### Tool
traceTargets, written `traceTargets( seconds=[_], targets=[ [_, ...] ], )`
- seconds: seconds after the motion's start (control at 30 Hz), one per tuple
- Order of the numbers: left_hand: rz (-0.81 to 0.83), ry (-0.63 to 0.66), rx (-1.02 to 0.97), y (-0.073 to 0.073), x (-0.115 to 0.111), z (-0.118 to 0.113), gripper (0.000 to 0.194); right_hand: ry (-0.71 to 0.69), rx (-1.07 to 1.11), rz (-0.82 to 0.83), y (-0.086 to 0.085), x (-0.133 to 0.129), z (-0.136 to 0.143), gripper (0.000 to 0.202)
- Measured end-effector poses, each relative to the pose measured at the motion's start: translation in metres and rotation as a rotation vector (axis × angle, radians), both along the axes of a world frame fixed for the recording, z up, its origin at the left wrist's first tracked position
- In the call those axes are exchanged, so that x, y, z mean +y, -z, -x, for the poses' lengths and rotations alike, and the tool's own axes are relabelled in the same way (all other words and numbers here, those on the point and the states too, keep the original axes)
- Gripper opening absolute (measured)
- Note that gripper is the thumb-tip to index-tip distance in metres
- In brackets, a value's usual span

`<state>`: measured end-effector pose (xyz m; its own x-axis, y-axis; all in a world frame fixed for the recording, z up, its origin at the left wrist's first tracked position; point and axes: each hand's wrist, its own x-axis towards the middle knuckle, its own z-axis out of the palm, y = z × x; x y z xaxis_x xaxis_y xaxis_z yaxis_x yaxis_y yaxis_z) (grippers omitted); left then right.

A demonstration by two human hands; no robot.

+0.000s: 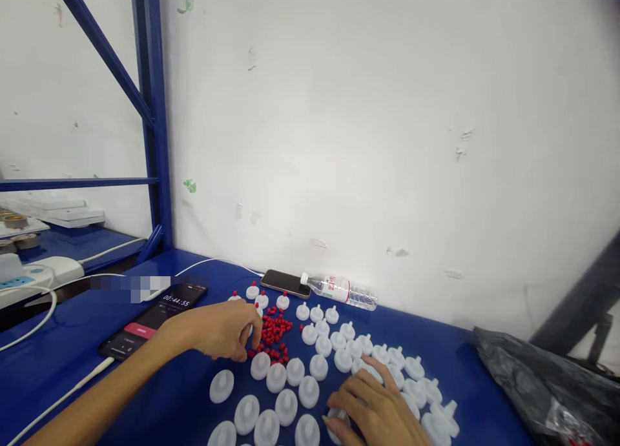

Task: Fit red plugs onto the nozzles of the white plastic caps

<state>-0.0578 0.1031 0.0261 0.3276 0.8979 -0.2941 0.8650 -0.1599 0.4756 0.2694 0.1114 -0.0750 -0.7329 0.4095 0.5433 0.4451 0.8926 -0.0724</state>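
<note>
My left hand (227, 330) reaches over the left edge of a pile of small red caps (275, 330), fingers bent down and drawn together. Whatever lies between its fingertips is hidden. Beside it, a few white spouted lids (252, 292) wear red caps on their spouts. My right hand (380, 404) is low at the right, with thumb and fingers curled around a white spouted lid (339, 421) on the table. Its other fingers spread over neighbouring lids. Many uncapped white spouted lids (286, 406) stand spout up in front of and between the hands.
On the blue table (188, 401), a phone showing a timer (155, 320) lies left, with a white cable. A second phone (285, 283) and a clear water bottle (341, 290) lie at the back by the wall. A black plastic bag (547, 381) sits right; a blue frame post (155, 123) rises left.
</note>
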Motion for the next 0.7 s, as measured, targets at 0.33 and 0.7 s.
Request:
traceTargets(
  seconds=[0.33,0.7],
  targets=[
    [-0.086,0.006,0.031,0.011,0.004,-0.008,0.011,0.084,-0.051,0.088,-0.021,-0.008,-0.007,0.032],
    [-0.446,-0.014,-0.074,-0.011,-0.003,-0.024,0.010,0.101,-0.188,0.066,-0.017,-0.010,-0.001,0.057]
  ],
)
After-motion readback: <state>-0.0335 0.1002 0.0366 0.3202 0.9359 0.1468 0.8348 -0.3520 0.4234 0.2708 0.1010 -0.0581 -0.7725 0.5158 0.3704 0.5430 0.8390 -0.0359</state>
